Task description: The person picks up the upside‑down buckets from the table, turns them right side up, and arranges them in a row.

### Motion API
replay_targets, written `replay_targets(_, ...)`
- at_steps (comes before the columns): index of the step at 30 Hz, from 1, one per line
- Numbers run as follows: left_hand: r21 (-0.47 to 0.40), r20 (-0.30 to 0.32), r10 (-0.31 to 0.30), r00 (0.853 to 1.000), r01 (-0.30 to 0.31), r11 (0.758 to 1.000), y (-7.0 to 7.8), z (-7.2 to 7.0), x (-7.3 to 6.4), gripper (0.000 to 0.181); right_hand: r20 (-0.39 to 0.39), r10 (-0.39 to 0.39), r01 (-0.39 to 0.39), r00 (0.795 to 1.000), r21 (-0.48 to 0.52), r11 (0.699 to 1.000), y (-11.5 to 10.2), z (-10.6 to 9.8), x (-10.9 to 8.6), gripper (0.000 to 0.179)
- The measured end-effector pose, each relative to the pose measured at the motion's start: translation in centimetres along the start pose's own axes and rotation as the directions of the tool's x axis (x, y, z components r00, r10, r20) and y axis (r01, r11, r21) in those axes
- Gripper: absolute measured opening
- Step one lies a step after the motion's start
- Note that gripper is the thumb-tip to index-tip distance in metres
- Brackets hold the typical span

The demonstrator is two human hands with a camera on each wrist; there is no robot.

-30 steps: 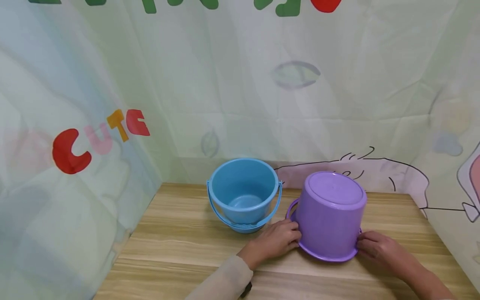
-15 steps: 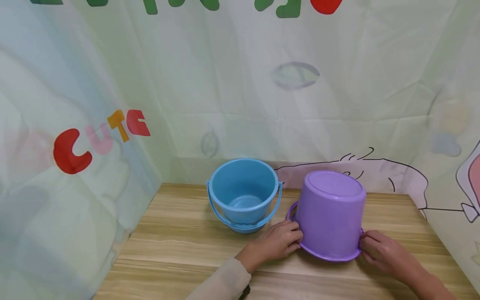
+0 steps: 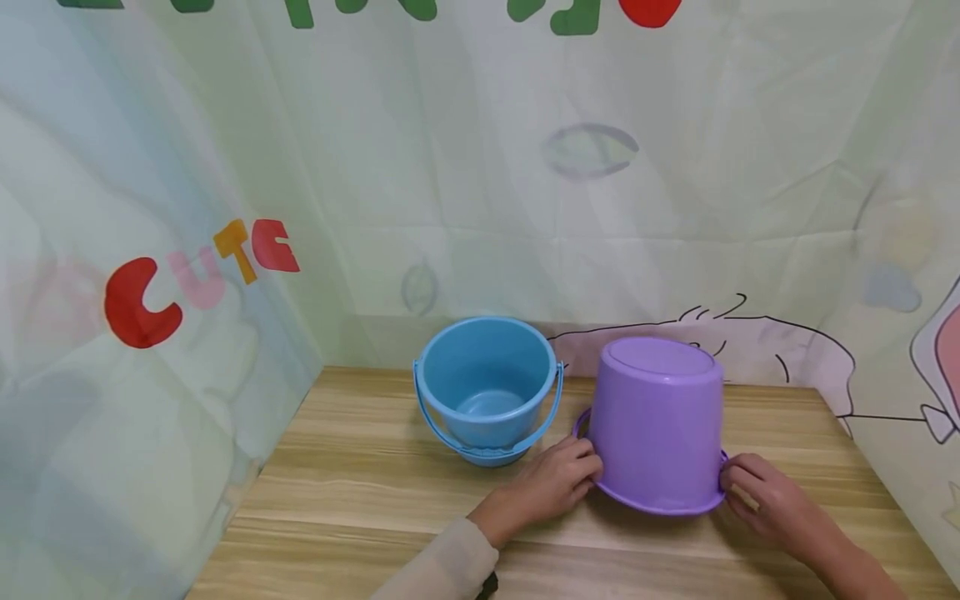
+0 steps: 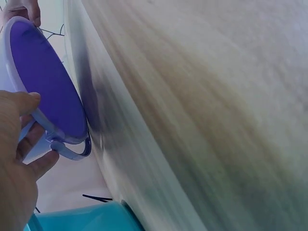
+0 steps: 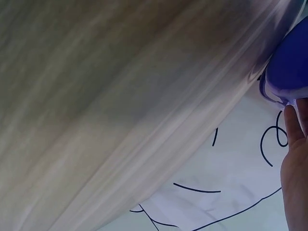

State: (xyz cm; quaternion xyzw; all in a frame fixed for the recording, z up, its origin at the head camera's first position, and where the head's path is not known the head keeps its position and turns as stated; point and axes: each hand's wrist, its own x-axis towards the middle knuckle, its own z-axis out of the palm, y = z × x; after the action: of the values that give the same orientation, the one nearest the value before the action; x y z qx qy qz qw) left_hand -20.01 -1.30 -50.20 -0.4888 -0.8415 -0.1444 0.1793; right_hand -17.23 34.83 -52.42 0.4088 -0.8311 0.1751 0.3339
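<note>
A purple bucket is upside down on the right half of the table, its base upward and tipped slightly away. In the left wrist view, its dark open mouth faces the tabletop at a slant, with the near side raised. My left hand grips the rim at the bucket's left, thumb at the mouth's edge and fingers outside. On the opposite side, my right hand pinches the rim near the handle joint. A purple handle loops out behind my left hand. Fingertips of my right hand are partly hidden.
A light blue bucket stands upright left of the purple one, its handle hanging down in front. Wood-grain tabletop extends in front and to the left. A printed cloth hangs behind and along both sides.
The purple bucket has tipped back, showing less of its base, and its near rim has risen slightly. It has shifted a little left; both hands stay at its rim. The blue bucket has not moved.
</note>
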Motion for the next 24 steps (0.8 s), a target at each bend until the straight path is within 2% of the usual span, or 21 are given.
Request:
replay_targets(6,0.010,-0.055,0.020,0.998,-0.019,1.000,0.1,-0.4,0.2,0.014,-0.064,-0.051,0.051,0.997,-0.001,0.999,0.2,0.2,0.4,0.044)
replay_targets(11,0.032,-0.084,0.040,0.996,-0.037,0.999,0.2,-0.5,0.3,0.012,-0.085,-0.079,0.075,0.993,-0.052,0.996,0.2,0.1,0.9,0.046)
replay_targets(17,0.025,-0.112,0.042,0.993,-0.039,0.999,0.3,-0.9,0.3,0.011,-0.051,-0.030,0.027,0.998,-0.063,0.998,-0.2,-0.5,1.2,0.048)
replay_targets(24,-0.001,-0.131,0.010,0.991,-0.010,1.000,0.6,-1.7,0.3,0.011,-0.098,-0.031,0.027,0.995,-0.041,0.999,-0.3,-0.7,1.4,0.046)
